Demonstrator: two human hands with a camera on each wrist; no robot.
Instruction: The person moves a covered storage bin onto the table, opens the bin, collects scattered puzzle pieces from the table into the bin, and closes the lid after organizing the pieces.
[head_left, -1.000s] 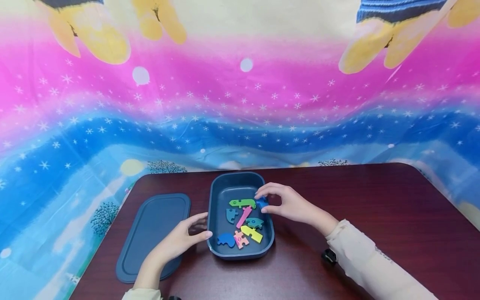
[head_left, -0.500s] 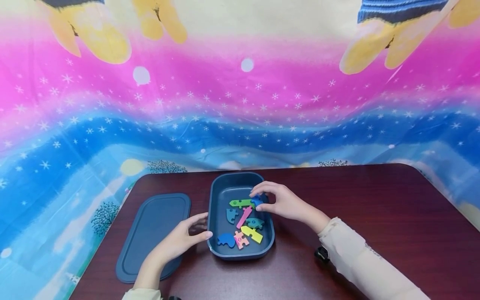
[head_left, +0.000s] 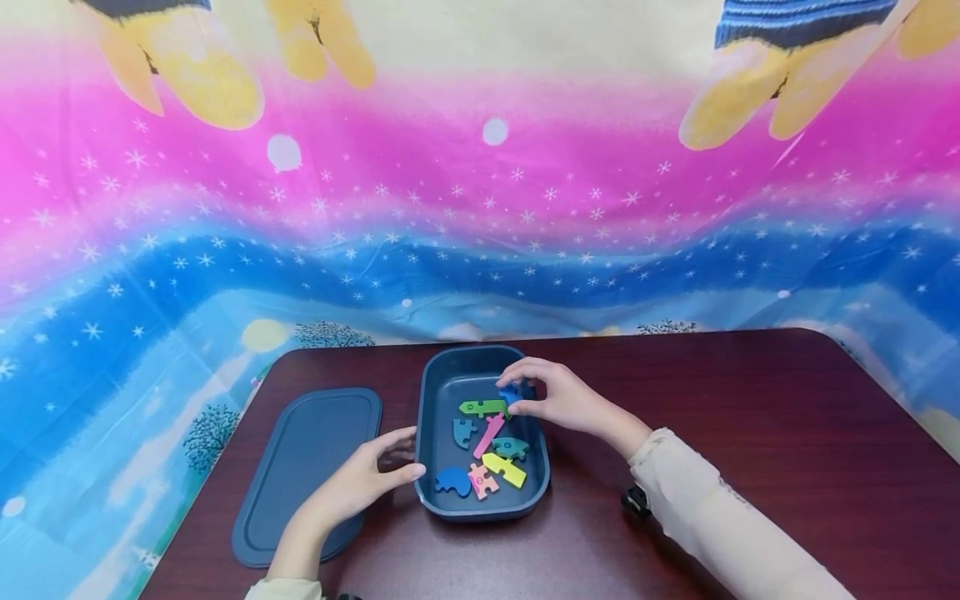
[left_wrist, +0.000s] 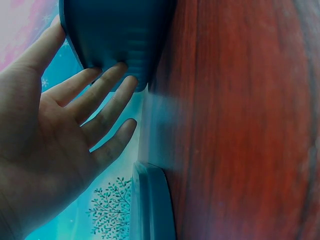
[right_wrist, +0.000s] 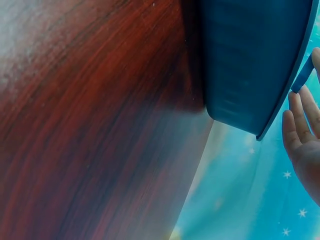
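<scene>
A deep dark blue-grey box [head_left: 483, 514] stands on the table, with several puzzle pieces lying in it. My left hand [head_left: 360, 479] lies against the box's left side, its thumb at the rim. In the left wrist view its fingers are extended, some of them touching the outer wall. Over the far right part of the box, my right hand [head_left: 570, 402] pinches a blue puzzle piece [head_left: 510, 393] between thumb and fingers. That blue piece [right_wrist: 302, 76] shows edge-on above the rim in the right wrist view. Below it lies a green puzzle piece [head_left: 482, 407].
Left of the box lies a flat dark lid [head_left: 307, 467], partly behind the left forearm. Pink [head_left: 489, 436], yellow [head_left: 504, 471] and other coloured puzzle pieces are spread inside the box. A printed curtain [head_left: 480, 275] hangs behind the table [head_left: 750, 433].
My right hand has moved left and slightly away from me with the blue puzzle piece, from the box's right wall to over the green piece's end. The left hand keeps its place.
</scene>
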